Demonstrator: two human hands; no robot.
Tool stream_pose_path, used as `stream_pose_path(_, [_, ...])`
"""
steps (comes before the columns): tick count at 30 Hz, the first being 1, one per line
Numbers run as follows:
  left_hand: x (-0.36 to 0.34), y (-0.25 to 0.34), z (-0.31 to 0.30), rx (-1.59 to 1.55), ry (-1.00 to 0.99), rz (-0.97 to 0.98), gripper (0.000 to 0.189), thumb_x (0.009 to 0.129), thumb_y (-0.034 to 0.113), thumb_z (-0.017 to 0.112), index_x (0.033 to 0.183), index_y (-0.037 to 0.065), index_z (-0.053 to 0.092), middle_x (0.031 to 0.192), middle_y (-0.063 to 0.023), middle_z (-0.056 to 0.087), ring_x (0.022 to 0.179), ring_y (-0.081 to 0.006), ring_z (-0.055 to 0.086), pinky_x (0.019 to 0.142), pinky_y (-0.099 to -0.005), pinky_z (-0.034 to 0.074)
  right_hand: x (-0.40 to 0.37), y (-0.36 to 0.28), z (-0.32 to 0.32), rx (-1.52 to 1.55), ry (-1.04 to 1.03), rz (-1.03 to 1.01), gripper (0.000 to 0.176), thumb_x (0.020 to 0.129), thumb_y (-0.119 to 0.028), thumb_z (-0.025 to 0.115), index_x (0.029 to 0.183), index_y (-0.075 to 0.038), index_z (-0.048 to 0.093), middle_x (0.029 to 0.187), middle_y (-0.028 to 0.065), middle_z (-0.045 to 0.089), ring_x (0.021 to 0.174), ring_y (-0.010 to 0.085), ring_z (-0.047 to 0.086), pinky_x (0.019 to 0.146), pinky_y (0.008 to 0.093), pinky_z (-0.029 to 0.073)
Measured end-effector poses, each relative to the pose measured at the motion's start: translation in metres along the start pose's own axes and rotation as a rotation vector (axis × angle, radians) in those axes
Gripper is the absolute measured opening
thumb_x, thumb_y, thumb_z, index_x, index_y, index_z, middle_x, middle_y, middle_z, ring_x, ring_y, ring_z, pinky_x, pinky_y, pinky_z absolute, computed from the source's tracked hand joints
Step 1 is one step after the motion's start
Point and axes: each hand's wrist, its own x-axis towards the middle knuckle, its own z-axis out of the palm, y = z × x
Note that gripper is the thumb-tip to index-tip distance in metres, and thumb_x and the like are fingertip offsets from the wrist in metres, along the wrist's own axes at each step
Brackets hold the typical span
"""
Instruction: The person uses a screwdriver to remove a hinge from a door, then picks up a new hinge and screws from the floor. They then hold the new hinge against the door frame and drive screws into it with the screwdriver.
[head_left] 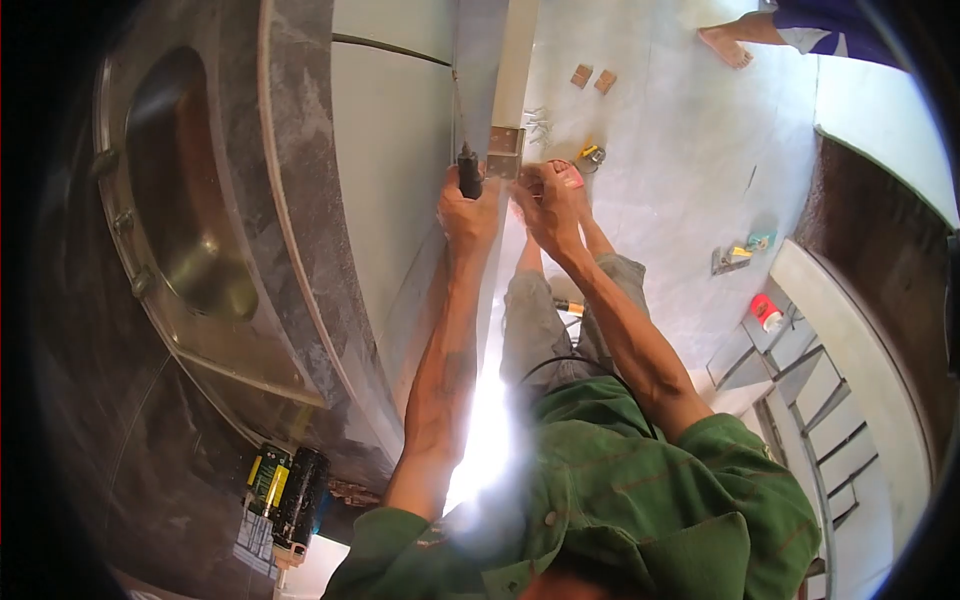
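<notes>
The left hand is closing firmly around the dark handle of a tool, whose thin shaft is pointing away along the grey panel. The right hand is sitting just beside it, with fingers bunched at the metal hinge on the pale post. I cannot tell if it is pinching anything. The tool is seeming light and stiff, so the thick handle is probably the better place for holding it, not the thin shaft.

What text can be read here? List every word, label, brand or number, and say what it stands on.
No text can be read.
On the yellow-and-black device: label markings too blurred.
On the red-and-white container: too small to tell any print.
On the tool in the left hand and the bracket by the right hand: no markings show.
</notes>
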Motion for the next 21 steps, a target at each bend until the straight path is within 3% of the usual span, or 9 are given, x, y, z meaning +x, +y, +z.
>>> stream_pose_path(6, [-0.013, 0.011, 0.000, 0.030, 0.018, 0.054, 0.017, 0.081, 0.009, 0.074, 0.093, 0.003, 0.063, 0.087, -0.0014, 0.063, 0.076, -0.0108, 0.057, 0.072, -0.0289, 0.049, 0.000, 0.019, -0.002, -0.064, -0.040, 0.048, 0.010, 0.086, -0.001, 0.064, 0.095, 0.000, 0.059, 0.082, 0.0142, 0.067, 0.072, 0.0261, 0.065, 0.065, 0.0346, 0.052])
stream_pose_path(9, [-0.017, 0.006, 0.004, -0.004, 0.000, 0.081, 0.017, 0.083, 0.005, 0.072, 0.095, 0.003, 0.062, 0.091, -0.0013, 0.064, 0.078, -0.0096, 0.056, 0.073, -0.0277, 0.049, 0.000, 0.027, -0.005, -0.025, -0.021, 0.008, 0.009, 0.086, -0.001, 0.064, 0.094, 0.001, 0.059, 0.077, 0.0133, 0.067, 0.070, 0.0261, 0.065, 0.063, 0.0353, 0.051])
stream_pose_path(12, [-0.019, 0.005, 0.008, -0.160, 0.006, 0.077, 0.018, 0.083, 0.003, 0.073, 0.096, 0.004, 0.060, 0.094, -0.0011, 0.066, 0.081, -0.0089, 0.056, 0.074, -0.0265, 0.049, -0.001, 0.008, -0.011, 0.103, -0.014, 0.098, 0.008, 0.088, -0.001, 0.063, 0.094, 0.002, 0.058, 0.079, 0.0136, 0.064, 0.068, 0.0273, 0.063, 0.062, 0.0377, 0.050])
stream_pose_path(18, [-0.016, -0.010, 0.011, -0.138, -0.048, 0.053, 0.021, 0.084, 0.004, 0.075, 0.092, 0.003, 0.055, 0.100, -0.0047, 0.068, 0.083, -0.0093, 0.057, 0.075, -0.0256, 0.049, -0.009, -0.005, -0.011, -0.154, 0.037, 0.151, 0.008, 0.090, 0.000, 0.062, 0.095, 0.002, 0.056, 0.090, 0.0150, 0.060, 0.066, 0.0251, 0.064, 0.061, 0.0357, 0.052])
stream_pose_path(21, [-0.015, -0.011, 0.014, -0.192, -0.098, 0.042, 0.021, 0.085, 0.005, 0.074, 0.095, 0.003, 0.056, 0.100, -0.0053, 0.068, 0.084, -0.0094, 0.057, 0.075, -0.0255, 0.049, -0.009, -0.003, -0.009, -0.194, 0.110, 0.073, 0.010, 0.093, -0.002, 0.060, 0.099, 0.001, 0.054, 0.086, 0.0149, 0.065, 0.067, 0.0232, 0.064, 0.061, 0.0337, 0.052])
